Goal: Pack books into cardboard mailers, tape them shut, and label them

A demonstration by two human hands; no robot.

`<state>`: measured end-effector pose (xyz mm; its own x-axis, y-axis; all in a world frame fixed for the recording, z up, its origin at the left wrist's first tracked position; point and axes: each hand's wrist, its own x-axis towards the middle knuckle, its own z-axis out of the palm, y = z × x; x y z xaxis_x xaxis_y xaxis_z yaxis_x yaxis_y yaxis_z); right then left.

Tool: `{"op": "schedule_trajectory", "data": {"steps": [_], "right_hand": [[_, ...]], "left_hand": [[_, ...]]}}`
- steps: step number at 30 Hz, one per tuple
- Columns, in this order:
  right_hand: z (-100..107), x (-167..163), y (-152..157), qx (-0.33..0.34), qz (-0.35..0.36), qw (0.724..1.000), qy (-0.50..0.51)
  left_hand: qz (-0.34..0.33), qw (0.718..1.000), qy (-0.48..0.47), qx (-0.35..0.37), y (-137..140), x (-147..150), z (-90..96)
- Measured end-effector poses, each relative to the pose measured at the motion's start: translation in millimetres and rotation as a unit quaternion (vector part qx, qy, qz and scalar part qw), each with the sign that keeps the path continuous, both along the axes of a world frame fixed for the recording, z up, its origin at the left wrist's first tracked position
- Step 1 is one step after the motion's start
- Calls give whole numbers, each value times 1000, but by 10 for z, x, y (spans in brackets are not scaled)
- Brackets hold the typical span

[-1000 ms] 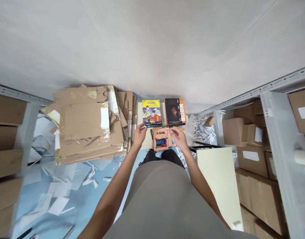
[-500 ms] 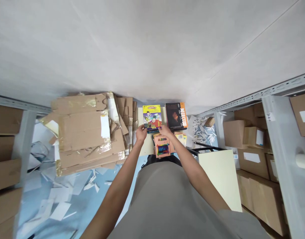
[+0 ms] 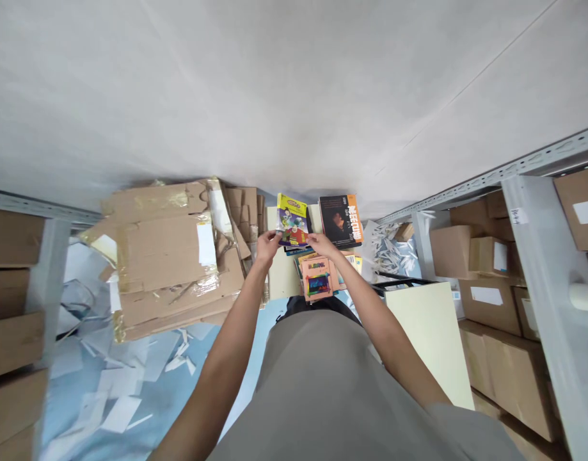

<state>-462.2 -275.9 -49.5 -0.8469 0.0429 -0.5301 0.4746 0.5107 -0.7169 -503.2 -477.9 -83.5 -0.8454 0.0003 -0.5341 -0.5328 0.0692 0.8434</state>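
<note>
A book with a yellow and purple cartoon cover [image 3: 292, 221] is tilted up off the pile beneath it. At its lower left corner my left hand [image 3: 269, 246] is closed, fingers pinching the edge. My right hand [image 3: 321, 244] grips the lower right corner of the same book. To the right lies a stack topped by a black book with an orange strip [image 3: 339, 221]. Nearer my body, a pile of smaller books has a pink-covered book [image 3: 317, 278] on top. All these piles rest on a pale table [image 3: 280, 278].
Flattened cardboard boxes [image 3: 164, 256] are heaped on the left. Paper scraps [image 3: 123, 384] litter the blue floor. Metal shelving [image 3: 538, 275] with cardboard boxes [image 3: 507, 365] stands on the right, beside a cream panel [image 3: 428, 339]. A wall [image 3: 294, 96] rises behind the table.
The cartoon-covered book has risen from lying flat and now tilts in both hands, uncovering part of the pile under it. The black book and the pink-covered book remain on their piles.
</note>
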Motion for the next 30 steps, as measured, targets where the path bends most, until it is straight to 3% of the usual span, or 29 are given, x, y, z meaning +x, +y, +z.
{"op": "schedule_trajectory", "data": {"steps": [3, 7, 10, 14, 21, 26, 30], "right_hand": [[308, 163, 116, -66, -52, 994, 65], [802, 626, 367, -201, -177, 952, 149], [1138, 1099, 572, -220, -281, 914, 194], [1440, 1785, 784, -207, -427, 855, 212], [1530, 3067, 943, -177, -591, 760, 204], [1463, 3863, 1047, -203, -647, 697, 233], [1440, 4467, 1220, -222, -673, 655, 262]], "left_hand": [[5, 994, 41, 106, -34, 23, 286], [-54, 978, 48, 194, 71, 200, 722], [-129, 956, 13, 264, 329, 431, 962], [-234, 924, -52, 300, 794, 848, 1082], [-386, 866, -149, 282, 1482, 1547, 1092], [-491, 812, -161, 272, 1994, 1942, 1259], [-553, 778, -166, 246, 2509, 2434, 1353]]}}
